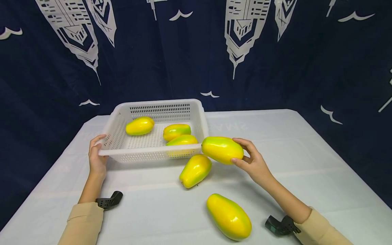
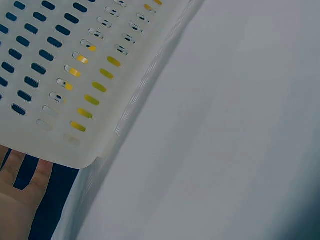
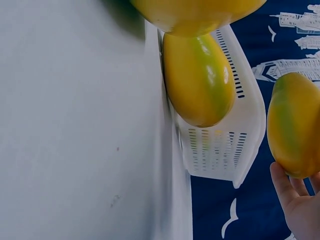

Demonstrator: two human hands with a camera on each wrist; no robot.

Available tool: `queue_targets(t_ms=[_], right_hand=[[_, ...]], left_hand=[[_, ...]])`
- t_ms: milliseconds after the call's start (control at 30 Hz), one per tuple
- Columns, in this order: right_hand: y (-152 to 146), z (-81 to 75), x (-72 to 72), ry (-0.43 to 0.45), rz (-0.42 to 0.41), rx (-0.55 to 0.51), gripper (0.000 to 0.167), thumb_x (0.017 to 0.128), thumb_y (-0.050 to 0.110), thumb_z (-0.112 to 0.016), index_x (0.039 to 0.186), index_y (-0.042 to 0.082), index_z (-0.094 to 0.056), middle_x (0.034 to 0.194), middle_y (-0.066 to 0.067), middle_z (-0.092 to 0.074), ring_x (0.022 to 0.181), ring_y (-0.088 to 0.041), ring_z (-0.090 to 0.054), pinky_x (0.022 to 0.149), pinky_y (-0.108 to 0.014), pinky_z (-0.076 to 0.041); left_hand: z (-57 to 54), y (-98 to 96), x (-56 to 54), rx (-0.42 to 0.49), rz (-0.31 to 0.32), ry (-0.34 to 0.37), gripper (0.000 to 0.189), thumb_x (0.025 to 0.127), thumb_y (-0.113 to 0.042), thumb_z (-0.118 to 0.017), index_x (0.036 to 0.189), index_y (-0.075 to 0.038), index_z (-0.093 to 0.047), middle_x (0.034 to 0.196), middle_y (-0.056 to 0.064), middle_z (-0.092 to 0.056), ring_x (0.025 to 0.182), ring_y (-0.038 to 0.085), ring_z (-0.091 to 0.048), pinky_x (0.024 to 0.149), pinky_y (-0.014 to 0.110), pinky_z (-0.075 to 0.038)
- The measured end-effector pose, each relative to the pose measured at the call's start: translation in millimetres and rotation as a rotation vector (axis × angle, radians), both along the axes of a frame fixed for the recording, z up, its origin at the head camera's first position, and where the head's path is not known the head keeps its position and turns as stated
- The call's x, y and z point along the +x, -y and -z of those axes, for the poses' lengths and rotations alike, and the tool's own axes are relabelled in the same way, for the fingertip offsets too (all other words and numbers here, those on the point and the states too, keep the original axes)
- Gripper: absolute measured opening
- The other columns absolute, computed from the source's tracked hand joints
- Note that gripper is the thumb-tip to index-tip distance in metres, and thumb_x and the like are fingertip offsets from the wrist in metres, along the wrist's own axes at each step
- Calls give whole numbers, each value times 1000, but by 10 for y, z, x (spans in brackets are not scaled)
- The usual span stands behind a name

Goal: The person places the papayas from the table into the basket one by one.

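My left hand (image 1: 97, 160) holds the front left corner of a white perforated plastic basket (image 1: 117, 153), with fingers at its rim. In the left wrist view, part of that hand (image 2: 20, 195) shows beside the basket wall (image 2: 50, 135). My right hand (image 1: 252, 161) grips a yellow-green papaya (image 1: 222, 149) by its right end. This papaya is raised by the basket's front right corner; it also shows in the right wrist view as a papaya (image 3: 295, 125) above the fingers. Inside the basket lie a papaya (image 1: 140, 126) at left and two papayas (image 1: 177, 132) at right.
One papaya (image 1: 196, 170) lies on the white-covered table (image 1: 147, 211) just in front of the basket. Another papaya (image 1: 229, 217) rests nearer the front edge. Behind the table hangs a dark blue curtain (image 1: 190, 61) with white prints.
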State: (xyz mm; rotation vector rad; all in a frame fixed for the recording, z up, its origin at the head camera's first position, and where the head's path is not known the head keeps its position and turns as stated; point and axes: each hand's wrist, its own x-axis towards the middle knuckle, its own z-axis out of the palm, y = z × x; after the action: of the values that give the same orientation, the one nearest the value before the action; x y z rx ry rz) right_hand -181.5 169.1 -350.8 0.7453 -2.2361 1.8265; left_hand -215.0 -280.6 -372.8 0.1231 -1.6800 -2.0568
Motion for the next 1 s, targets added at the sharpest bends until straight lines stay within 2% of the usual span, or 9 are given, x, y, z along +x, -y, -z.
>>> queue_targets(t_ms=[500, 1000], right_hand=[[63, -70, -8, -41, 20, 34, 54, 81, -1, -62, 130, 9, -42, 131, -4, -39, 113, -4, -42, 84, -14, -45], [203, -162, -82, -85, 30, 36, 55, 80, -3, -63, 130, 6, -42, 132, -7, -38, 118, -4, -39, 86, -13, -43]], left_hand=[[7, 1, 3, -7, -6, -3, 31, 90, -24, -27, 109, -25, -51, 120, -9, -42, 108, 10, -42, 86, 26, -32], [9, -1, 6, -1, 1, -18, 31, 90, -23, -26, 108, -25, -51, 118, -10, -43, 107, 9, -42, 85, 27, -31]])
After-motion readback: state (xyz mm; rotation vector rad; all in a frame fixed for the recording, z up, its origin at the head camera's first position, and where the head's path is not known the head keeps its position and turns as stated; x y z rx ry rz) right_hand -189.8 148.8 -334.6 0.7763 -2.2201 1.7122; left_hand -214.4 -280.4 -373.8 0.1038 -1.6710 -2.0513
